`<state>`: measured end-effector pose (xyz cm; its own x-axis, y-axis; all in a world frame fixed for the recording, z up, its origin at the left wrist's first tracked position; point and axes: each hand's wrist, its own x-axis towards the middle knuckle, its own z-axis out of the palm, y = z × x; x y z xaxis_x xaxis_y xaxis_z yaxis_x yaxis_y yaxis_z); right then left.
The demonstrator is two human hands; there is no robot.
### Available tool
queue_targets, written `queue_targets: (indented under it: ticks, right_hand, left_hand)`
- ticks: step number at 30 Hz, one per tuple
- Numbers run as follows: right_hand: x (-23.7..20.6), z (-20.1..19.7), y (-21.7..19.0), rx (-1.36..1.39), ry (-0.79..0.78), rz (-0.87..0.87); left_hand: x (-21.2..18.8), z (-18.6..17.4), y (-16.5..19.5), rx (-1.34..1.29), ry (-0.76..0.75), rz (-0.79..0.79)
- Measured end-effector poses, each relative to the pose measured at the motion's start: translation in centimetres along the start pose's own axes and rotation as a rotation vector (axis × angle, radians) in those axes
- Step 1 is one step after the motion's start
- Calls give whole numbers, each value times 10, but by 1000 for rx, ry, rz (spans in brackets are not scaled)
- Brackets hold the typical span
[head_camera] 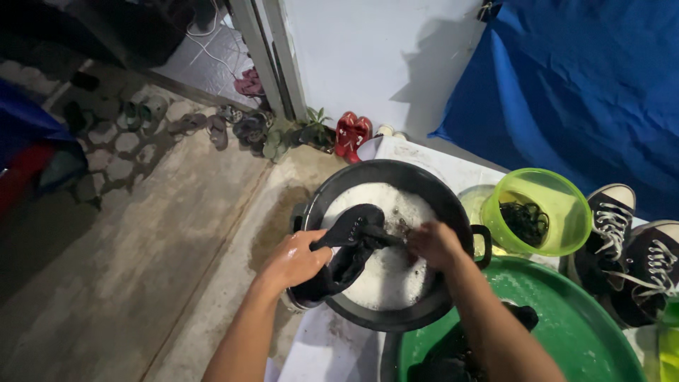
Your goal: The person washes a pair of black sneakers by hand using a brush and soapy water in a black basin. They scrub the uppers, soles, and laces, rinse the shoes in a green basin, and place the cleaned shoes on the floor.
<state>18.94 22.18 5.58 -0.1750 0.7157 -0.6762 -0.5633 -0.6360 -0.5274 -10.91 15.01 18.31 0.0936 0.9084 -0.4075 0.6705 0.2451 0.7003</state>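
A black shoe is being scrubbed over a black basin of foamy water. It is gripped by the left hand, and something small, perhaps a brush, is closed in the right hand. A firm grip seems needed next. Below the right arm, a green tub holds dark items; beyond it, a small green bucket holds black laces.

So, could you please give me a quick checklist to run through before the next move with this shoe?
1. Left hand grips the black shoe: ok.
2. Right hand on the shoe's upper: ok; what it holds, cannot tell.
3. Shoe over the black basin, not the floor: ok.
4. Soapy water in basin: ok.
5. Green tub close by: ok.
6. Sneakers apart from the suds: ok.
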Motion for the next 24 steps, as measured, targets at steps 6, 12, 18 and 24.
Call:
queue_targets:
  ticks: [6,12,18,24]
  right_hand:
    - [6,-9,14,264,259,28]
    - [3,0,-6,-245,-228,-2]
    - [-6,12,-21,-567,-213,-17]
    - [13,-20,3,-444,-56,22]
  left_hand:
    - [-3,-1,-7,-37,-12,-43]
    - [-2,0,-8,54,11,8]
    - [-9,-2,5,63,-10,8]
    - [-16,-8,10,73,-12,-24]
